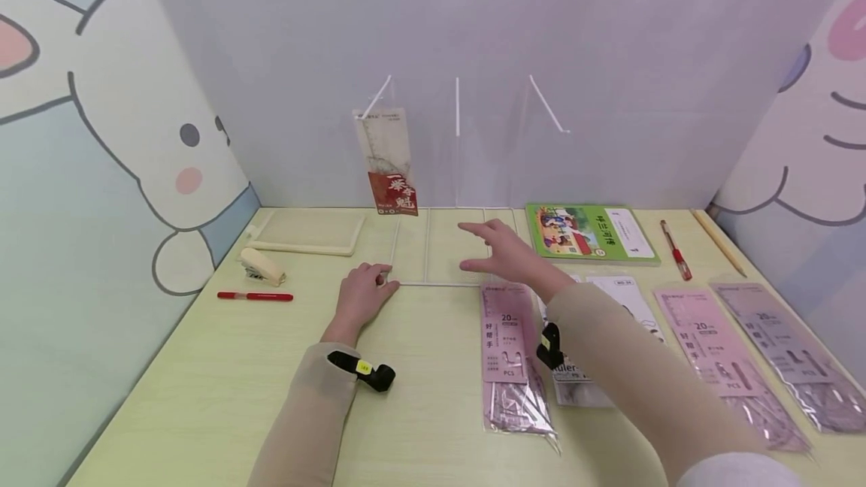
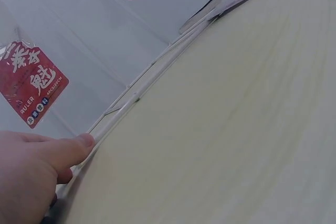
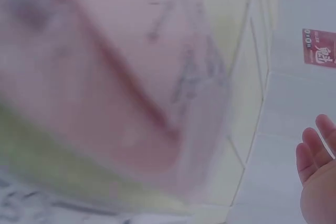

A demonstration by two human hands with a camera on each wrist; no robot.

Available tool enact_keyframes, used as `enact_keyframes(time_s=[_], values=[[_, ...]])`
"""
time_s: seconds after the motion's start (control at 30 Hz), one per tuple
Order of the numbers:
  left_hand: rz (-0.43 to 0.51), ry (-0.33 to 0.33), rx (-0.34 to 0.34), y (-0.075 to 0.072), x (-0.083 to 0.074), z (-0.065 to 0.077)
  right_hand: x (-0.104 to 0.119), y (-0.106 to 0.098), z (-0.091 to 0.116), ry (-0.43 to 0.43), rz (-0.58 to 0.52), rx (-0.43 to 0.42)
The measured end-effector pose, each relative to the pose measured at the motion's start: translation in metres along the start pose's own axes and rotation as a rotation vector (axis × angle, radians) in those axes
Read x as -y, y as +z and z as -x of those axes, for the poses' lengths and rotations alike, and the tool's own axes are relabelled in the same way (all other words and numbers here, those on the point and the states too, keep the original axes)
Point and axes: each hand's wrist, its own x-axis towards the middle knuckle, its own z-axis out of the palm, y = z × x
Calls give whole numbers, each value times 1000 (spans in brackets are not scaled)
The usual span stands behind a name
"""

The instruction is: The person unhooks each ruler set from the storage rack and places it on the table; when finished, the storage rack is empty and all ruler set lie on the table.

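Observation:
A white wire display rack (image 1: pixel 440 284) stands against the back wall, its base flat on the table and three hooks jutting forward. From the left hook hangs a ruler pack (image 1: pixel 392 190) with a red label. My left hand (image 1: pixel 364 293) grips the front left corner of the base; in the left wrist view its thumb (image 2: pixel 76 150) lies along the wire. Over the right part of the base, my right hand (image 1: pixel 504 252) hovers with fingers extended, holding nothing. Just in front of the rack lies a pink plastic pack (image 1: pixel 504 329), blurred large in the right wrist view.
Right of the rack are a green book (image 1: pixel 588 235), a red pen (image 1: pixel 676 250), a pencil (image 1: pixel 719 241) and more packs, including a pink one (image 1: pixel 704 344) and a purplish one (image 1: pixel 788 344). To the left lie a cream-framed board (image 1: pixel 307 231), a stapler (image 1: pixel 262 267) and a red marker (image 1: pixel 255 296).

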Motion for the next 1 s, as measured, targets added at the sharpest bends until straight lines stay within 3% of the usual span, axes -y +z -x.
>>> enact_keyframes(time_s=[0.63,1.0], values=[[-14,-6,9,2,3,-3,53,-10,-78,-29,31,-106],[-9,3,-9,3,2,-5,73,-7,-94,-29,-12,-74]])
